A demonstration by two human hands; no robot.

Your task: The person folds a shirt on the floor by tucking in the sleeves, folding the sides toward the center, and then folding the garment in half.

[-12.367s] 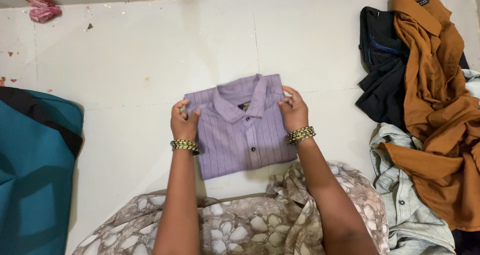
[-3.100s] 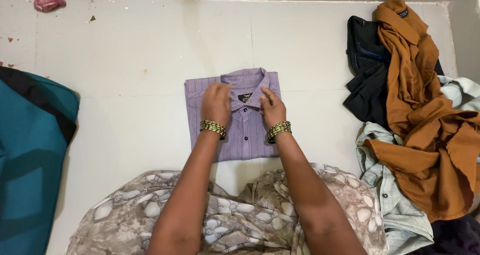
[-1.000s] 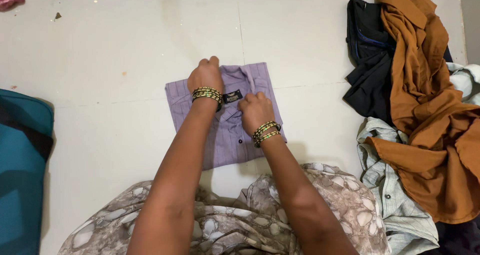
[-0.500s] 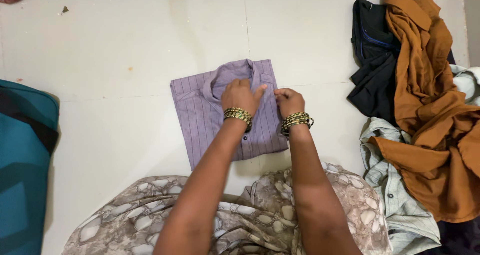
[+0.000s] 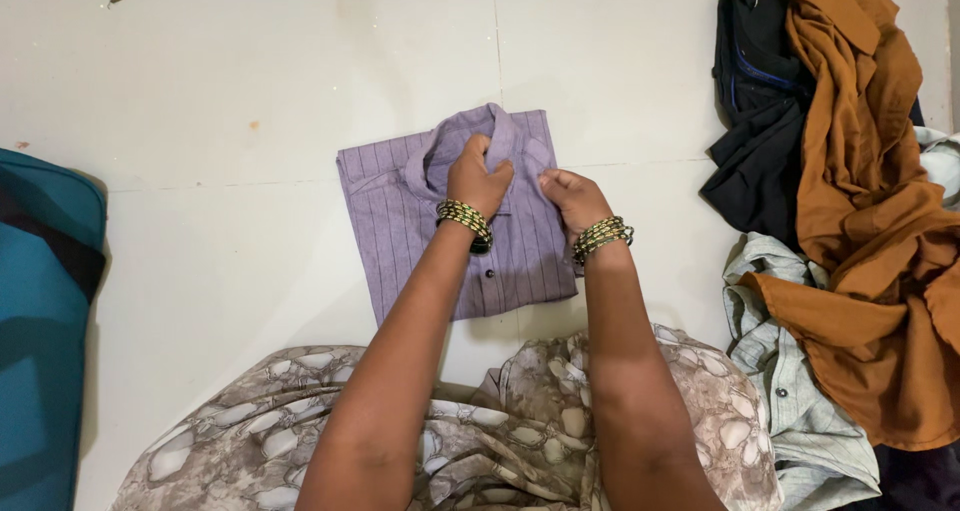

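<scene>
The folded purple shirt (image 5: 455, 221) lies mid-floor (image 5: 250, 91), collar toward the far edge. The left hand (image 5: 478, 176) seems to pinch the collar; the right hand (image 5: 572, 196) presses flat, fingers loose. Collar-straightening looks underway; next needs a gentle, even tug

Single head-worn view, looking steeply down at floor (image 5: 250, 71), close, arm's reach.

Folded shirt (image 5: 430, 221) on floor (image 5: 250, 81), clothes pile (image 5: 850, 221) right, bag (image 5: 40, 321) left
</scene>
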